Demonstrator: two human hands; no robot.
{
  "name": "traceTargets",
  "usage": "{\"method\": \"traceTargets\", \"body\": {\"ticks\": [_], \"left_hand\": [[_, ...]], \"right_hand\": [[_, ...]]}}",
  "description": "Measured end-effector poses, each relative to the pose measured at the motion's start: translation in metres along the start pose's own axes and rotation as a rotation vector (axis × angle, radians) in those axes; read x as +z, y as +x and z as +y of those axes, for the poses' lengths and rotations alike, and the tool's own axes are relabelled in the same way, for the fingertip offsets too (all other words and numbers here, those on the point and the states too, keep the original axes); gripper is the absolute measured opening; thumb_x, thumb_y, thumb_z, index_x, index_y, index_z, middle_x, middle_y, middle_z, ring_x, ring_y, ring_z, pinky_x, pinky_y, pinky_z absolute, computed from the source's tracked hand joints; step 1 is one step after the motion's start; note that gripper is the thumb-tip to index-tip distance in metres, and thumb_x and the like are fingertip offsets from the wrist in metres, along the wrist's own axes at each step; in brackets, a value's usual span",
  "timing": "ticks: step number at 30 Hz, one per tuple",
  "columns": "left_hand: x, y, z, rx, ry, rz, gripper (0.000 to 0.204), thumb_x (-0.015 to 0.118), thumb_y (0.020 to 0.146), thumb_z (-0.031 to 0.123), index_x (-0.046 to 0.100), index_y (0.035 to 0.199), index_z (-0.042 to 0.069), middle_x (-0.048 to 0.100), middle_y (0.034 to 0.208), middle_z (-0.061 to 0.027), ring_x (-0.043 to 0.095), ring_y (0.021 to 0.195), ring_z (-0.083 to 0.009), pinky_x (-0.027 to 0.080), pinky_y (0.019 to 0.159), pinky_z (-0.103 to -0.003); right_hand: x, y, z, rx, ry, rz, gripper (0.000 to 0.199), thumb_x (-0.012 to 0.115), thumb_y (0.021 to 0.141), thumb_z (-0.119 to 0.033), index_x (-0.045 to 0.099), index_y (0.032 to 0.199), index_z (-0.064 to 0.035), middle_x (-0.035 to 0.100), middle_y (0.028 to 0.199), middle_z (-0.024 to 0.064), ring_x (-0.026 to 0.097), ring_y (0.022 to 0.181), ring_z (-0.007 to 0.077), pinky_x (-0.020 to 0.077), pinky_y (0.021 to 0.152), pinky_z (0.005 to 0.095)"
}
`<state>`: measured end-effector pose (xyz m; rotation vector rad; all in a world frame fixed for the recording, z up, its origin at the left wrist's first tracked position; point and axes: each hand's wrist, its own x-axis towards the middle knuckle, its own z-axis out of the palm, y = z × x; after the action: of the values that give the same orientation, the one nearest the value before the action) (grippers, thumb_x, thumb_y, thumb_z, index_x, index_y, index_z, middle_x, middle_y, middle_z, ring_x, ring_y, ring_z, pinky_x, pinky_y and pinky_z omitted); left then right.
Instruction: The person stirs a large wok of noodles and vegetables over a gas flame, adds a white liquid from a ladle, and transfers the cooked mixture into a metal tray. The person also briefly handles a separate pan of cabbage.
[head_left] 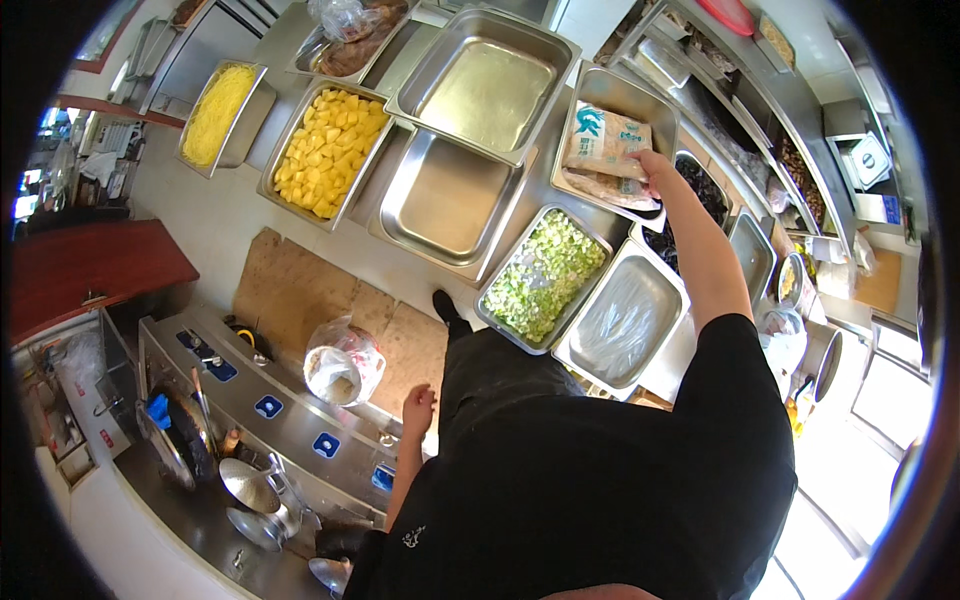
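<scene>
My right hand [653, 174] reaches over a deep steel pan [668, 108] and grips the right edge of a flat clear plastic package [606, 138] with green print and pale brown contents. Beneath it in the pan lies another similar package [606, 187], partly covered. Down at my side hangs my left hand [418, 409], its fingers loosely curled with nothing in them. Nearest to it is a white plastic-lined bucket [335, 375] on the floor. Just in front of me sits a steel pan of chopped green and white vegetable [545, 275].
On the counter stand pans of yellow chunks [332, 150] and yellow shreds [220, 113], plus two bare steel pans [487, 95], [448, 195]. A pan with clear plastic film [622, 318] is near me. Shelving [740, 100] rises at right; a steel stove counter [290, 400] runs along the left.
</scene>
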<state>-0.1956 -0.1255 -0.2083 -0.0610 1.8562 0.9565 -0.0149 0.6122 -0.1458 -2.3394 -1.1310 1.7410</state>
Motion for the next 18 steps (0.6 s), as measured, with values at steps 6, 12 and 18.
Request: {"method": "traceTargets", "body": {"ticks": [6,12,18], "left_hand": [[0.016,0.081,0.130,0.115,-0.119,-0.220,0.026,0.061,0.093,0.022,0.060,0.114,0.007,0.065,0.090,-0.0028,0.063,0.080,-0.0129,0.051,0.068,-0.027],[0.059,0.145,0.236,0.056,-0.567,-0.432,0.041,0.064,0.091,0.031,0.051,0.118,0.003,0.057,0.107,-0.0076,0.059,0.099,-0.0199,0.054,0.081,-0.038],[0.090,0.179,0.248,0.113,-0.537,-0.136,0.031,0.066,0.090,0.023,0.046,0.073,0.005,0.048,0.067,-0.0042,0.052,0.062,-0.0154,0.056,0.059,-0.038]], "right_hand": [[-0.015,-0.084,-0.044,-0.076,0.394,-0.150,0.039,0.061,0.083,-0.018,0.055,0.118,-0.0025,0.065,0.109,0.0199,0.064,0.099,0.0380,0.0494,0.094,0.0551],[-0.059,-0.207,-0.047,-0.169,0.501,-0.282,0.042,0.059,0.085,-0.014,0.051,0.123,0.0017,0.063,0.115,0.0210,0.063,0.105,0.0365,0.0475,0.098,0.0529],[-0.043,-0.346,-0.016,-0.199,0.476,-0.203,0.036,0.062,0.088,-0.020,0.057,0.119,-0.0028,0.069,0.104,0.0134,0.068,0.093,0.0271,0.0567,0.084,0.0432]]}}
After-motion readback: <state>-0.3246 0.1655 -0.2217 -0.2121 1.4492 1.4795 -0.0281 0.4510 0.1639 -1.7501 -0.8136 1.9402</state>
